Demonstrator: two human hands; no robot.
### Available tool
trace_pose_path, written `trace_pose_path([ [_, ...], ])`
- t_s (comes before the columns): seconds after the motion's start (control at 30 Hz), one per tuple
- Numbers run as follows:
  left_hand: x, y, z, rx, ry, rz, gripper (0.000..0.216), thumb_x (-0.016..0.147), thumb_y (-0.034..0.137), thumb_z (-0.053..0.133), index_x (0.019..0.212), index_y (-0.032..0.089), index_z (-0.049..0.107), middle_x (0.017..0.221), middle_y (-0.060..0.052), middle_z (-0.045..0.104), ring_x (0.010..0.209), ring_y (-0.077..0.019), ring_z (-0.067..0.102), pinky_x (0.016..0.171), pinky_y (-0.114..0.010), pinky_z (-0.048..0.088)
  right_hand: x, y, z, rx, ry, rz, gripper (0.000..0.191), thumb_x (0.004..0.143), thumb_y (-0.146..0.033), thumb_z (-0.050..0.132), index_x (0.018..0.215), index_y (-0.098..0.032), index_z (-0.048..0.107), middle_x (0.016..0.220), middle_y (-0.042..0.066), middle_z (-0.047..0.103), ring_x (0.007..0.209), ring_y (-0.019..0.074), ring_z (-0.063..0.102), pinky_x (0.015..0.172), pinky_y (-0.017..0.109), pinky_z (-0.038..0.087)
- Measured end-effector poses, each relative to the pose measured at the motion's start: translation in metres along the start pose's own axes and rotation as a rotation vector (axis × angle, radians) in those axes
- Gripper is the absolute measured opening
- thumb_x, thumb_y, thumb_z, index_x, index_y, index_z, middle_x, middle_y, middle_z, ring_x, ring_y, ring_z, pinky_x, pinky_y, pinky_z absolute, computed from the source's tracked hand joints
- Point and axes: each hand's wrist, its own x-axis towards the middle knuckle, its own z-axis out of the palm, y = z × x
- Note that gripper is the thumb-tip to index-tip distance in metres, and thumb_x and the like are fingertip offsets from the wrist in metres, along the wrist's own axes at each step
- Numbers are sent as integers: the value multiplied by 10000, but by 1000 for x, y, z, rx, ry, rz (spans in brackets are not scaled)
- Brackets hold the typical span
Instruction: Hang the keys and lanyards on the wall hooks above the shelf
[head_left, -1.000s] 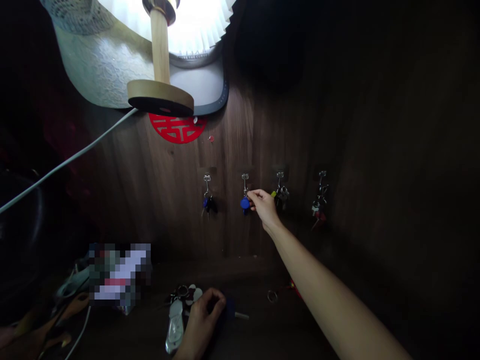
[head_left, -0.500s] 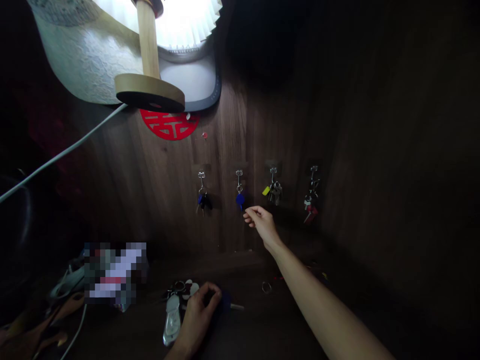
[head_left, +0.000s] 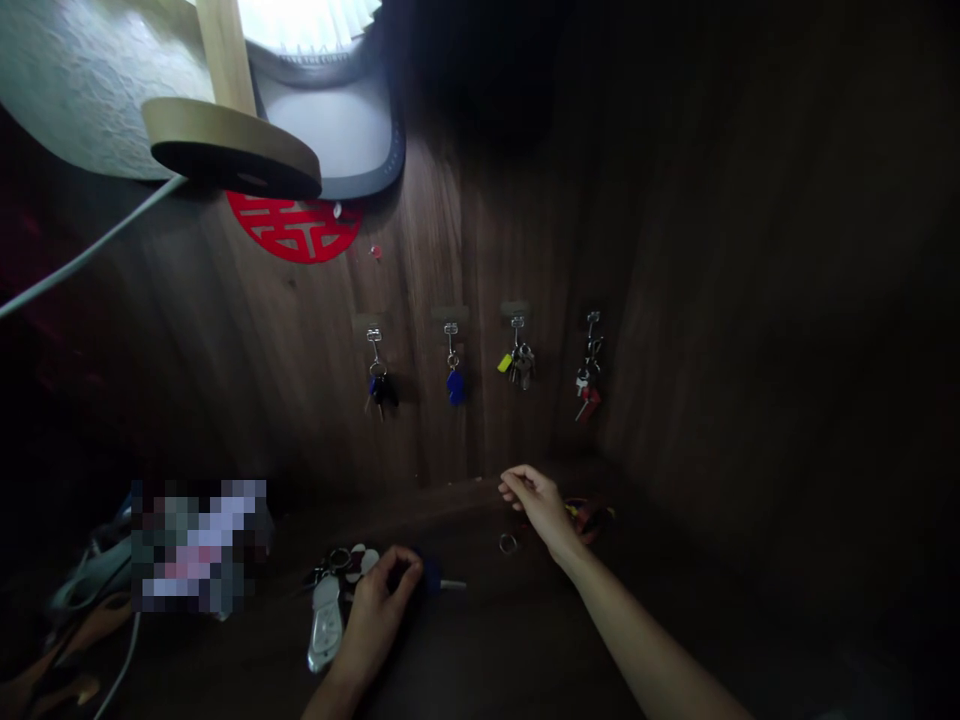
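Several small hooks on a dark wooden wall hold key bunches: a dark blue bunch [head_left: 381, 388], a single blue key [head_left: 454, 385], a bunch with a yellow tag [head_left: 517, 364] and a bunch with a red tag [head_left: 586, 390]. My right hand [head_left: 534, 502] hovers low over the dark surface, fingers loosely curled with nothing in them, near a loose metal ring [head_left: 508, 543]. My left hand [head_left: 379, 600] rests on the surface, fingers closed on a blue-headed key [head_left: 439, 580], beside a bunch of keys [head_left: 341, 563] and a silver fob [head_left: 325, 626].
A lit lamp with a wooden base [head_left: 232, 150] hangs into view at top left, with a white cable [head_left: 82, 255] running left. A red paper cutout [head_left: 296, 228] is on the wall. Reddish items [head_left: 589, 516] lie by my right hand. Cluttered objects [head_left: 67, 600] sit at lower left.
My right hand let go of the blue key on its hook and dropped down to the surface. The view shifted so the wall slid left and up. My left hand stayed put.
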Motion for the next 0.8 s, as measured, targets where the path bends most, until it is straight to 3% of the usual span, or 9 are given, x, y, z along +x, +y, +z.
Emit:
trace_pose_path([
  [0.3,-3,1,1,23,-1,25,265,800,462,501,750,221,598,748,7,670,734,-185,620,696,-266,459,-15,35,-37,-51,130,-18,385,618,-557,640,734,-190,612,686,48,665,605,176,611,510,262,446],
  [0.43,-6,5,1,36,-8,57,231,807,427,506,762,225,608,758,13,672,749,-180,630,724,-266,464,-18,48,-44,-175,178,-117,285,718,-446,558,850,-200,616,813,65,669,612,179,618,542,299,478],
  [0.53,-6,6,1,33,-21,71,221,806,421,509,769,229,613,765,7,678,745,-182,633,722,-271,478,-19,50,-45,-401,116,-294,202,762,-246,454,862,-214,626,849,55,666,736,195,628,680,339,491],
  [0.63,-7,3,2,43,-10,78,199,802,407,514,775,236,612,770,0,683,745,-188,637,723,-279,493,-21,49,-45,-639,34,-421,290,737,-111,390,830,-231,637,848,42,650,842,204,601,776,347,464],
  [0.8,-8,-6,3,148,76,119,161,812,332,480,840,243,611,831,-16,686,812,-211,647,766,-321,503,-27,43,-42,-912,-97,-500,267,755,-82,442,851,-236,638,879,48,637,916,230,554,834,369,419],
])
